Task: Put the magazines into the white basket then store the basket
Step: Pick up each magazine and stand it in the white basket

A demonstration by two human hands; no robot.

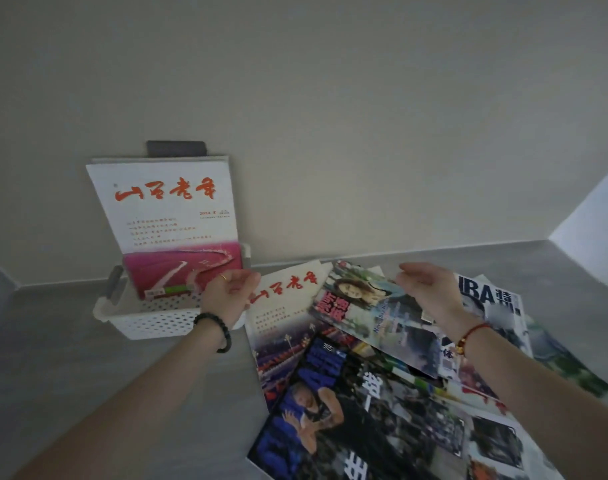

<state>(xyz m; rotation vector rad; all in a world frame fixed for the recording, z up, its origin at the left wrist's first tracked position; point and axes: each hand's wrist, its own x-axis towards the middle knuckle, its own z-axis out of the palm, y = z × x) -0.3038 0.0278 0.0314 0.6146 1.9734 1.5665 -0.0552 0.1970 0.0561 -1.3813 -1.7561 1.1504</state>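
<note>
- Left hand (231, 292): fingers loosely curled, holding nothing, over the right end of the white perforated plastic basket (150, 323).
- Right hand (430, 289): fingers straight, over the loose pile of glossy magazines (364, 393); contact cannot be told.
- Basket: stands on the grey tabletop (122, 375), left of the pile.
- White-and-pink magazine (164, 209): upright in the basket; red calligraphy title, "2024".
- Pile: same red title on one cover; white "BA" on another.

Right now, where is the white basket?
Head view, left side: the white basket sits on the grey surface by the wall, one magazine standing in it. The left hand is at its right end, the loose magazine pile just beyond.
</note>
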